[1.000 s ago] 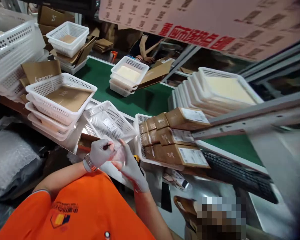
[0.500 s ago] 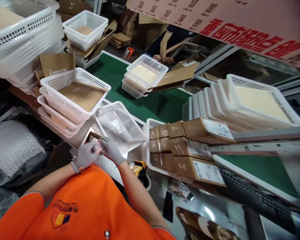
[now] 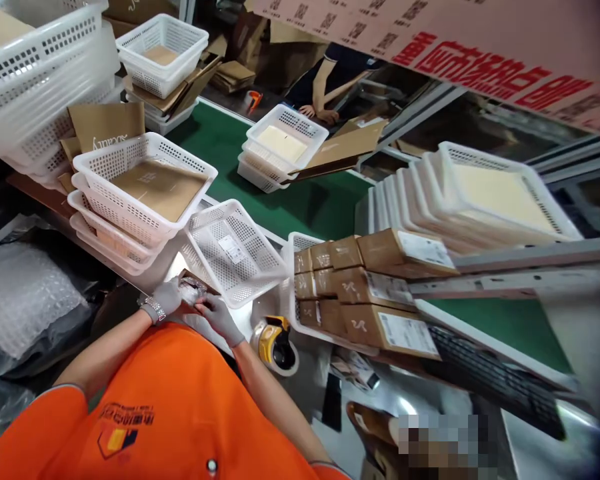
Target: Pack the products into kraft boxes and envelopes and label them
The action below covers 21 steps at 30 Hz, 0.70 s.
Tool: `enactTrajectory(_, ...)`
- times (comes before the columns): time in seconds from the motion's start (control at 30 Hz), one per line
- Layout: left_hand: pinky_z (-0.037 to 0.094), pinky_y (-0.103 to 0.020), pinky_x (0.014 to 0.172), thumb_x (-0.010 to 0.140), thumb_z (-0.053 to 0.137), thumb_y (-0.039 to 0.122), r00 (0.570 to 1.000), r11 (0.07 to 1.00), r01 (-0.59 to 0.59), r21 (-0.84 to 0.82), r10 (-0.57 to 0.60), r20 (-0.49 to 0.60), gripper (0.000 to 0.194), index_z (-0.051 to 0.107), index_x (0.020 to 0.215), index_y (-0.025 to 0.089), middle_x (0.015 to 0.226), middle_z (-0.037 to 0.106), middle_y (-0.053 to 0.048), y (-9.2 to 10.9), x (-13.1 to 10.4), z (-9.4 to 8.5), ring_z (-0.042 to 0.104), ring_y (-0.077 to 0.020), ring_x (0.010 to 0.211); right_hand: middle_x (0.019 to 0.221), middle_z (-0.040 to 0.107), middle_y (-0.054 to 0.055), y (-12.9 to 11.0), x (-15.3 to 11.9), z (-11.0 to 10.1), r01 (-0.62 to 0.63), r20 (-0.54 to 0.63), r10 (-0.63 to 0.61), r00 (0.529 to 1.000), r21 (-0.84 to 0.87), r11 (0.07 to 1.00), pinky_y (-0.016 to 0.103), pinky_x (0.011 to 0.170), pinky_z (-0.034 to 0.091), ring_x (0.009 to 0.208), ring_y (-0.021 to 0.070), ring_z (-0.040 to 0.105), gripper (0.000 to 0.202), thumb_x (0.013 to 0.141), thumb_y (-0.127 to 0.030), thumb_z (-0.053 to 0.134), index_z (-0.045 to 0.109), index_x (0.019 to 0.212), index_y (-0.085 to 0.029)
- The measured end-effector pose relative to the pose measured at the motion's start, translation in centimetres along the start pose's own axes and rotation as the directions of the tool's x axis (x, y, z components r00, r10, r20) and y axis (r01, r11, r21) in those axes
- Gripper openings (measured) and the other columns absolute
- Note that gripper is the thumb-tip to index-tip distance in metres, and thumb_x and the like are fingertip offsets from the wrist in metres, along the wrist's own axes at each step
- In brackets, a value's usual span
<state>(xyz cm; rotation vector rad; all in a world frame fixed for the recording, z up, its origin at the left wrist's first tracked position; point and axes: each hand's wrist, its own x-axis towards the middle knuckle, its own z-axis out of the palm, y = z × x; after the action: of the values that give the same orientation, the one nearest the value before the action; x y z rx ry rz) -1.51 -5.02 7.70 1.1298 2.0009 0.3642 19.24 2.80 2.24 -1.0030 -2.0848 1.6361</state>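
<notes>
Both my hands wear grey gloves and work close to my chest at the near edge of the bench. My left hand grips a small item in clear bubble wrap, which rests partly in an open brown box. My right hand presses on the wrap from the right, fingers curled on it. Just beyond them a white perforated basket lies tilted, with a small label in it. What is inside the wrap cannot be made out.
A yellow tape dispenser sits right of my hands. A white basket holds several labelled brown boxes. Stacked white baskets stand left; more stand right. A green conveyor runs behind. Another person's arms work opposite. Bubble wrap lies at left.
My hands have dropped from in front of the tilted basket down to the brown box at the bench edge, still holding the wrapped item. The tape dispenser has come into full view.
</notes>
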Motion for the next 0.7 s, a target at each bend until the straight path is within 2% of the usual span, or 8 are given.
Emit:
enactTrajectory(0.07,0.057,-0.041,0.11,0.103,0.053,0.021,0.997,0.99,-0.064,0.125,0.057,0.061,0.055,0.06,0.157,0.009,0.144,0.075,-0.025,0.6,-0.3,0.5,0.075,-0.0343,0.13,0.1,0.08,0.005,-0.3,1.4,1.3,0.063,0.054,-0.061,0.997,-0.023,0.998,0.039,0.095,0.058,0.096,0.0235,0.07,0.022,0.096,-0.041,0.066,0.079,0.098,-0.023)
enactTrajectory(0.17,0.053,-0.049,0.121,0.106,0.053,0.028,0.98,0.936,-0.186,0.3,0.157,0.119,0.067,0.049,0.169,0.006,0.171,0.05,-0.032,1.2,-0.7,0.6,0.06,-0.0423,0.151,0.102,0.08,0.006,-0.8,3.4,2.0,0.106,0.101,-0.101,0.99,-0.041,0.994,0.04,0.1,0.057,0.099,0.0236,0.068,0.02,0.095,-0.032,0.061,0.078,0.095,-0.022)
enactTrajectory(0.27,0.05,-0.054,0.124,0.104,0.067,0.051,0.948,0.906,-0.287,0.311,0.22,0.231,0.083,0.047,0.172,0.008,0.182,0.031,-0.033,1.2,-0.8,-0.2,0.056,-0.0489,0.155,0.105,0.08,0.006,-1.1,4.4,1.6,0.124,0.121,-0.111,0.986,-0.103,0.987,0.039,0.099,0.058,0.099,0.0227,0.07,0.021,0.09,-0.022,0.059,0.079,0.096,-0.021)
enactTrajectory(0.33,0.05,-0.056,0.124,0.095,0.08,0.057,0.932,0.895,-0.313,0.318,0.225,0.283,0.092,0.051,0.17,0.012,0.184,0.027,-0.032,1.0,-0.6,-0.9,0.055,-0.0521,0.155,0.107,0.081,0.006,-1.1,4.0,1.3,0.136,0.121,-0.117,0.986,-0.156,0.978,0.04,0.099,0.059,0.1,0.023,0.071,0.024,0.09,-0.019,0.057,0.08,0.099,-0.022)
enactTrajectory(0.47,0.051,-0.06,0.122,0.097,0.08,0.047,0.94,0.883,-0.292,0.368,0.195,0.279,0.079,0.058,0.166,0.017,0.181,0.035,-0.031,1.3,-0.1,-1.5,0.055,-0.0527,0.154,0.118,0.082,0.011,-1.1,1.3,0.9,0.153,-0.02,-0.16,0.987,-0.204,0.967,0.046,0.105,0.061,0.112,0.0266,0.075,0.033,0.095,-0.017,0.052,0.081,0.11,-0.022)
enactTrajectory(0.6,0.052,-0.061,0.12,0.1,0.075,0.044,0.947,0.892,-0.28,0.355,0.197,0.253,0.066,0.063,0.159,0.015,0.169,0.049,-0.032,2.0,0.1,-1.1,0.056,-0.0518,0.152,0.137,0.076,0.018,-0.9,-1.7,-0.2,0.176,-0.289,-0.285,0.914,-0.351,0.92,0.056,0.115,0.06,0.129,0.0323,0.072,0.036,0.103,-0.025,0.055,0.078,0.131,-0.022)
enactTrajectory(0.67,0.053,-0.061,0.119,0.1,0.076,0.046,0.954,0.895,-0.269,0.355,0.196,0.229,0.062,0.067,0.152,0.014,0.164,0.055,-0.032,2.2,0.1,-1.0,0.057,-0.0516,0.15,0.147,0.071,0.022,-0.7,-2.3,-0.8,0.135,-0.338,-0.31,0.889,-0.454,0.881,0.063,0.121,0.055,0.139,0.0369,0.065,0.045,0.104,-0.032,0.06,0.071,0.146,-0.02)
enactTrajectory(0.7,0.054,-0.061,0.118,0.099,0.076,0.046,0.955,0.891,-0.268,0.365,0.198,0.219,0.061,0.068,0.15,0.013,0.161,0.057,-0.032,2.3,0.2,-1.0,0.059,-0.0512,0.148,0.149,0.069,0.023,-0.6,-2.4,-0.9,0.112,-0.329,-0.303,0.894,-0.491,0.864,0.066,0.122,0.054,0.142,0.0391,0.063,0.052,0.104,-0.035,0.062,0.067,0.153,-0.019)
